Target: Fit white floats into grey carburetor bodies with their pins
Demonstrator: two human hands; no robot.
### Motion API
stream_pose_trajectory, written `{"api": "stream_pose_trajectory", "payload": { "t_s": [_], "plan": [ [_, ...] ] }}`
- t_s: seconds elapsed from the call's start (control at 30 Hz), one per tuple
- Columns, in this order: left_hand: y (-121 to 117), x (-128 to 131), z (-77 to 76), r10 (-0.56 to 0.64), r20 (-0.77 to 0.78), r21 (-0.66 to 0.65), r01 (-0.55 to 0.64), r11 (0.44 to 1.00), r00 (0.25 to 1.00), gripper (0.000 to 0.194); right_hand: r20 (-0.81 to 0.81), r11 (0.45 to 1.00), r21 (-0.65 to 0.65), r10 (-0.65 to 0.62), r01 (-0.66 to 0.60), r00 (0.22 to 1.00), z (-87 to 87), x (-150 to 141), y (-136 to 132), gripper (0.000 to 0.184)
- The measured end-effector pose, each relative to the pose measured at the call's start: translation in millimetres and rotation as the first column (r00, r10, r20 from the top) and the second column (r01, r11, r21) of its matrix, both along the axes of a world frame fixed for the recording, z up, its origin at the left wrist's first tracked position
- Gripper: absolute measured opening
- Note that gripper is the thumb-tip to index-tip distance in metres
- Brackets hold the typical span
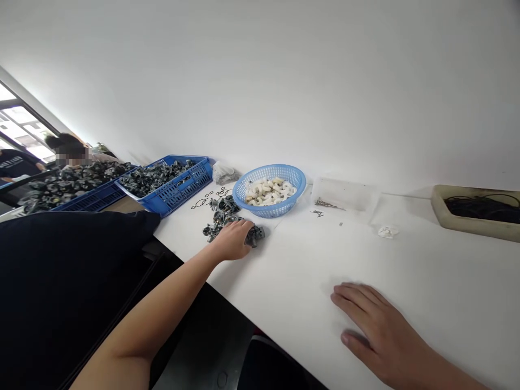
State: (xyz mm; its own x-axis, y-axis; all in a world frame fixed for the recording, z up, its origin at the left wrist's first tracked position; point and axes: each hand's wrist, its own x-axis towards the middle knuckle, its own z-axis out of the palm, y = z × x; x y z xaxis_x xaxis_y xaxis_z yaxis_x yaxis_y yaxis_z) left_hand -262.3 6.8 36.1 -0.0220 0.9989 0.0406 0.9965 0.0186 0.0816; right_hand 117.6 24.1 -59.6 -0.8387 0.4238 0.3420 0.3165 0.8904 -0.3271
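Observation:
My left hand (233, 241) reaches over a small group of grey metal carburetors on the white table. Its fingers curl around one carburetor (255, 236) at the right of the group; the fingertips are partly hidden. Other carburetors (225, 205) lie just beyond that hand. Flat on the table at the lower right rests my right hand (371, 325), its fingers stretched out and thumb apart, holding nothing. Behind the carburetors stands a blue round basket (270, 210) with white plastic parts (271, 190) in it.
Blue crates (182, 189) full of carburetors stand at the left, near a clear bag (224, 173). Black rings (203, 202) lie on the table (300, 281). A clear tray (349, 197), small pins (317, 213), crumpled paper (388, 232) and a beige bin (471, 225) line the wall. Other people sit far left.

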Motion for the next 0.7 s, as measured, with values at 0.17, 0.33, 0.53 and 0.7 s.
{"api": "stream_pose_trajectory", "payload": {
  "t_s": [0.17, 0.33, 0.53, 0.7],
  "plan": [
    [10.5, 6.7, -22.0, -0.048, -0.043, -0.028, 0.047, 0.999, 0.998, 0.079, -0.007, 1.0, 0.023, 0.003, -0.003, 1.0, 2.1, -0.4, 0.2, 0.042],
    [11.0, 9.0, -27.9, 0.012, -0.049, 0.043, -0.01, 0.999, 0.999, 0.066, -0.015, 1.0, 0.011, 0.005, -0.005, 1.0, -0.3, 1.0, 1.3, 0.043],
    [-10.0, 51.0, -38.4, 0.07, 0.063, 0.249, -0.084, 0.965, 0.996, 0.062, -0.134, 0.973, -0.225, -0.089, 0.058, 0.987, -0.3, 5.4, -1.2, 0.066],
    [-24.9, 131.8, -51.7, -0.207, 0.779, 0.279, -0.031, 0.96, 0.592, 0.078, -0.376, 0.679, -0.724, -0.244, -0.119, 0.894, 7.0, 1.0, -5.1, 0.071]
  ]
}}
